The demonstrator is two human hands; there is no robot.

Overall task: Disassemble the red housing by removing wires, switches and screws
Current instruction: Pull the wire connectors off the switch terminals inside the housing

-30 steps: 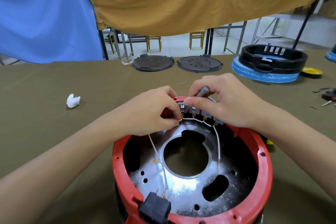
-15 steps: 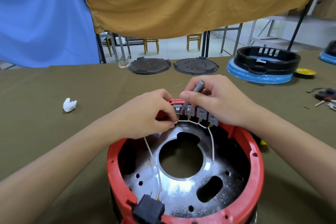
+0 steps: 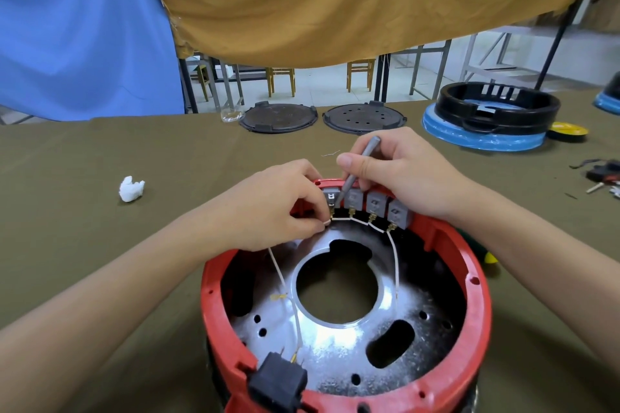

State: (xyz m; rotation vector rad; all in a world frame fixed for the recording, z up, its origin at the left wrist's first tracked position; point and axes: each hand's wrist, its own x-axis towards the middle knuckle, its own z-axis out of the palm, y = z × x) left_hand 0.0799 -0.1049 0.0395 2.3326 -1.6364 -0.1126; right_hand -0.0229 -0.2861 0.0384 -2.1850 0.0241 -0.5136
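The right hand (image 3: 402, 174) pinches a thin grey metal tool (image 3: 360, 171) between thumb and fingers, pen-fashion. A second ago the tool lay nearly flat and half hidden under the fingers; now it stands steeply, its tip down in the gap between the leftmost grey switch (image 3: 332, 199) and its neighbour, at the far wall of the red housing (image 3: 469, 278). The left hand (image 3: 278, 208) is curled beside it, thumb and fingertips pinching the white wire (image 3: 342, 219) right where it meets the brass terminal under that first switch, as it did a second ago.

So the change is in the tool: it has swung from carrying to working attitude. I judge the step in hand to be freeing the first switch or its terminal, prying with the right while the left pulls on the wire.

All four switches sit in their row, and the wire loops along their terminals, then runs down both sides of the metal plate (image 3: 335, 339) towards the black connector (image 3: 278, 386) at the near rim, so the disassembly looks early.

The housing stands on the olive cloth (image 3: 84, 245), nearest the viewer. Far off lie two dark round covers (image 3: 278, 117), a black ring on a blue base (image 3: 496, 107) to the right, and a white crumpled scrap (image 3: 132, 189) to the left.
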